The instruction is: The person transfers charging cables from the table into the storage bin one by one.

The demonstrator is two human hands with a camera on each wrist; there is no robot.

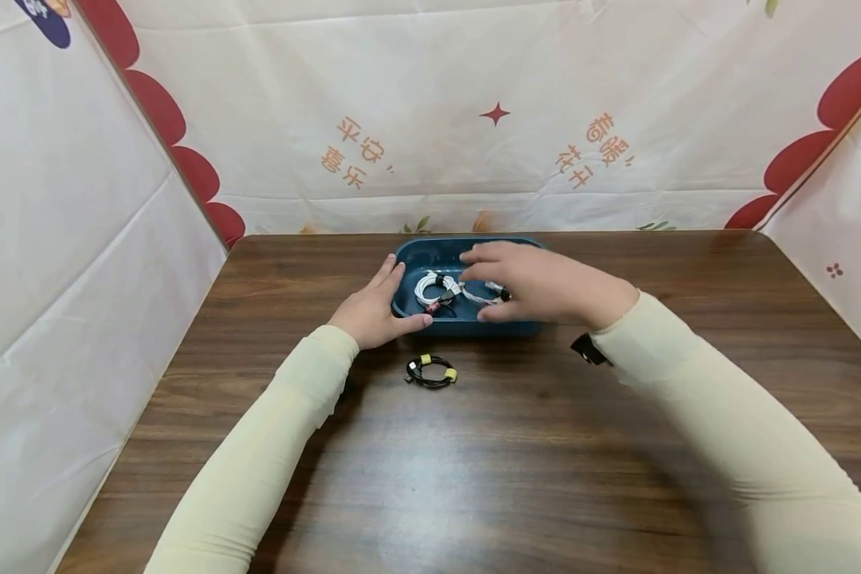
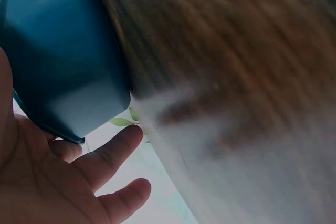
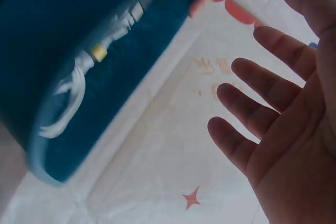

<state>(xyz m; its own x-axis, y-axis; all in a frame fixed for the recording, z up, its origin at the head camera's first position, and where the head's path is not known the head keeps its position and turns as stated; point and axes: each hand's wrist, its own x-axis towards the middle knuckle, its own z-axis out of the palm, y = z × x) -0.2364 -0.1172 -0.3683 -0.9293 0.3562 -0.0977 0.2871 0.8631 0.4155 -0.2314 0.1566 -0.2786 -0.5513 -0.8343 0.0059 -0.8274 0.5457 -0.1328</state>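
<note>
A dark blue plastic bin (image 1: 466, 327) stands near the back edge of the table. Inside lie coiled white cables (image 1: 430, 288), with a dark connector and a small red part among them. My left hand (image 1: 376, 311) rests at the bin's left end, fingers spread along the rim and thumb toward the front. In the left wrist view, the fingers (image 2: 107, 158) lie by the bin's outer wall. Over the right part of the bin hovers my right hand (image 1: 527, 279), its fingers apart and holding nothing. The right wrist view shows its extended fingers (image 3: 268, 85) beside the bin.
A coiled black cable (image 1: 431, 384) with yellow ties lies on the brown wooden table (image 1: 430, 478), just in front of the bin. Printed white cloth (image 1: 438, 80) hangs behind the table and along both sides. A black item (image 1: 590, 349) shows at my right wrist.
</note>
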